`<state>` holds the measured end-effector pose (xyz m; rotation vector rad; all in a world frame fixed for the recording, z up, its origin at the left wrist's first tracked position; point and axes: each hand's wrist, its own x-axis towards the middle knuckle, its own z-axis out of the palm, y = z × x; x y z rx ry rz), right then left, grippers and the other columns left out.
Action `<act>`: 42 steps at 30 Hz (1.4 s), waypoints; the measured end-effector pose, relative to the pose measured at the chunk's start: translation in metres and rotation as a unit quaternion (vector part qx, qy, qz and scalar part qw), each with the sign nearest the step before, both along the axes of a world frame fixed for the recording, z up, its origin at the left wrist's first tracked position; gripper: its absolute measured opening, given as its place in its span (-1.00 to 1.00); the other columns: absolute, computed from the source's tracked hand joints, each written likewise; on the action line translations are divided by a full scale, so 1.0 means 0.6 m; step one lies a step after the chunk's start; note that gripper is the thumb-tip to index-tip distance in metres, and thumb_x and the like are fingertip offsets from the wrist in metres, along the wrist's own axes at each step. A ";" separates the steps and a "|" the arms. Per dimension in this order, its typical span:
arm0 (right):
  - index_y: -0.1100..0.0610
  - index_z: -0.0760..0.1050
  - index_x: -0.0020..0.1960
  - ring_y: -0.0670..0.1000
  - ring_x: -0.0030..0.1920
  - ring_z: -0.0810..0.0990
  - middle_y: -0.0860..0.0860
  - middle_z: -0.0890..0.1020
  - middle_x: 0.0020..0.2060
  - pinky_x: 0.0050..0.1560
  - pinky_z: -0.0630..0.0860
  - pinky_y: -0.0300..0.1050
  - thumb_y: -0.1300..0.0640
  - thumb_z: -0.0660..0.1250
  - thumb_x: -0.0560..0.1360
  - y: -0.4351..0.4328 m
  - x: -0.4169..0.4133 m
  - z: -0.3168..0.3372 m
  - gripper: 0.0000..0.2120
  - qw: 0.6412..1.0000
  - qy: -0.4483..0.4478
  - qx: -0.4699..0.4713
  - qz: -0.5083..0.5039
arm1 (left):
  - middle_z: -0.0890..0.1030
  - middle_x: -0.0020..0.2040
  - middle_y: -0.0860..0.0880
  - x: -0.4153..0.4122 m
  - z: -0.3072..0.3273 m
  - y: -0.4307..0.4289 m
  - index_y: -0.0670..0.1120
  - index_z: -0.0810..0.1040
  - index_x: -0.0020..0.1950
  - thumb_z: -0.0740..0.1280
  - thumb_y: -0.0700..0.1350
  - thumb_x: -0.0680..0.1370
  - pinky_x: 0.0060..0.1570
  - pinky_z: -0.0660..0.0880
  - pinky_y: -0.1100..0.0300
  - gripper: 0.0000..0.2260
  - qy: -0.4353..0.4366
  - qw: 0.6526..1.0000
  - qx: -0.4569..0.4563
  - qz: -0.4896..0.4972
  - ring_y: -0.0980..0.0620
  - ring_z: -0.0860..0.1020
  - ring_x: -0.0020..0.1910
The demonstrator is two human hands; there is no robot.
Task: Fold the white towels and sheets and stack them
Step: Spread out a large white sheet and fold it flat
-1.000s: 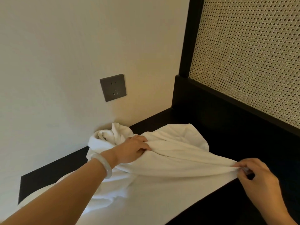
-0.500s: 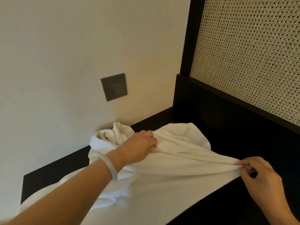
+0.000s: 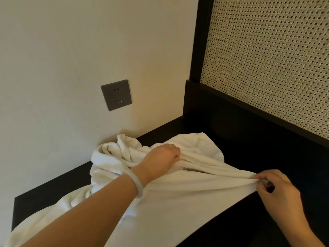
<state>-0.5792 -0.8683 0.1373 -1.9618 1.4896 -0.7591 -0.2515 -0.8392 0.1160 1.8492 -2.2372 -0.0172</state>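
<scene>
1. Early stage: the white towel (image 3: pixel 178 202) lies crumpled on the dark worktop (image 3: pixel 267 157) by the wall, with no fold or stack visible.
2. The left hand (image 3: pixel 160 161) grips a bunched ridge of cloth, and the right hand (image 3: pixel 277 191) pinches a corner taut.
3. Over the last second the left hand has crept farther along the ridge, while the right has barely moved.

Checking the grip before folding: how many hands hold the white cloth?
2. The left hand grips a bunched fold of the crumpled white cloth near its middle; the right hand pinches its stretched right corner.
</scene>
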 end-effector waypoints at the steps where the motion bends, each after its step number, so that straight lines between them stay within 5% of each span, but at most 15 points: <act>1: 0.04 0.54 -0.03 0.03 0.11 0.47 -0.02 0.49 0.01 0.19 0.41 -0.04 0.42 0.34 0.49 0.000 -0.001 0.000 -0.72 1.000 -0.003 0.002 0.001 | 0.51 -0.10 0.01 0.008 0.007 0.005 -0.04 0.42 0.00 0.18 -0.08 0.67 -0.12 0.34 0.20 -0.91 0.030 0.999 0.008 0.013 0.03 0.48 -0.15; 4: 0.05 0.55 -0.03 0.02 0.10 0.47 -0.06 0.49 -0.01 0.17 0.40 -0.05 0.43 0.34 0.48 0.002 0.001 0.001 -0.72 1.000 -0.002 -0.010 0.005 | 0.45 -0.14 0.00 0.033 0.024 0.023 -0.03 0.33 -0.07 0.24 -0.31 0.55 -0.25 0.35 0.13 -0.82 0.013 0.999 0.036 -0.002 0.02 0.41 -0.24; 8: 0.08 0.56 -0.01 0.03 0.11 0.47 -0.03 0.50 0.01 0.18 0.39 -0.05 0.42 0.34 0.49 0.001 0.003 0.002 -0.74 1.000 -0.002 -0.006 0.001 | 0.43 0.18 0.00 0.060 0.024 0.035 0.01 0.64 0.10 0.22 -0.39 0.50 0.04 0.44 0.13 -0.63 -0.023 0.988 0.154 -0.016 -0.01 0.44 0.08; 12: 0.09 0.56 -0.01 0.07 0.11 0.49 0.03 0.51 0.06 0.18 0.43 0.01 0.42 0.34 0.49 0.001 0.006 0.001 -0.75 1.000 0.004 -0.002 -0.004 | 0.41 0.10 -0.02 0.070 0.028 0.038 0.08 0.64 0.18 0.11 -0.48 0.48 0.10 0.38 0.19 -0.43 0.055 0.975 0.212 0.032 0.00 0.39 0.06; 17: 0.05 0.55 -0.02 0.08 0.12 0.49 0.03 0.50 0.07 0.19 0.45 0.05 0.41 0.34 0.49 0.000 0.005 0.001 -0.73 1.000 0.004 0.004 -0.009 | 0.43 0.17 -0.07 0.066 0.027 0.036 0.06 0.59 0.23 0.14 -0.36 0.56 0.24 0.39 0.04 -0.56 0.056 0.962 0.265 0.047 -0.10 0.42 0.13; 22: 0.02 0.55 -0.02 0.02 0.08 0.50 -0.07 0.49 0.01 0.16 0.42 -0.05 0.41 0.35 0.48 0.001 0.003 -0.005 -0.71 1.000 0.000 -0.015 -0.006 | 0.46 0.13 0.02 0.059 0.031 0.032 0.05 0.56 0.09 0.37 -0.01 0.57 0.18 0.38 0.17 -0.89 0.138 0.946 0.291 0.047 0.02 0.44 0.10; 26: 0.00 0.54 -0.04 -0.02 0.05 0.50 -0.09 0.50 0.00 0.14 0.41 -0.08 0.41 0.36 0.48 -0.002 0.002 -0.012 -0.71 1.000 -0.004 -0.027 -0.007 | 0.43 0.06 0.05 0.051 0.031 0.033 0.05 0.49 -0.01 0.48 0.06 0.47 0.06 0.42 0.20 -0.76 0.121 0.959 0.256 0.025 0.03 0.43 0.05; 31: 0.01 0.55 -0.04 -0.01 0.06 0.49 -0.08 0.50 0.01 0.13 0.40 -0.10 0.40 0.35 0.49 -0.004 0.000 -0.014 -0.71 0.999 -0.017 -0.026 -0.007 | 0.38 0.19 0.05 0.016 0.018 0.032 0.14 0.50 0.32 0.46 0.05 0.49 0.28 0.35 0.18 -0.59 0.111 0.965 0.235 -0.042 0.07 0.36 0.19; 38: 0.00 0.55 -0.04 -0.01 0.07 0.50 -0.05 0.51 0.03 0.16 0.41 -0.07 0.41 0.36 0.48 -0.004 -0.004 -0.017 -0.70 0.999 -0.020 -0.034 -0.002 | 0.38 0.09 0.07 -0.042 0.004 0.018 0.07 0.61 0.22 0.46 -0.02 0.51 0.29 0.34 0.17 -0.71 0.179 0.964 0.177 -0.083 0.07 0.36 0.16; 42: -0.06 0.53 -0.05 -0.06 0.06 0.50 -0.13 0.50 0.00 0.14 0.41 -0.11 0.40 0.37 0.48 -0.005 -0.007 -0.021 -0.66 0.999 -0.018 -0.043 0.002 | 0.39 0.11 0.02 -0.051 0.004 0.010 -0.03 0.59 0.12 0.40 0.05 0.54 0.18 0.35 0.14 -0.77 0.076 0.977 0.176 -0.098 0.03 0.34 0.10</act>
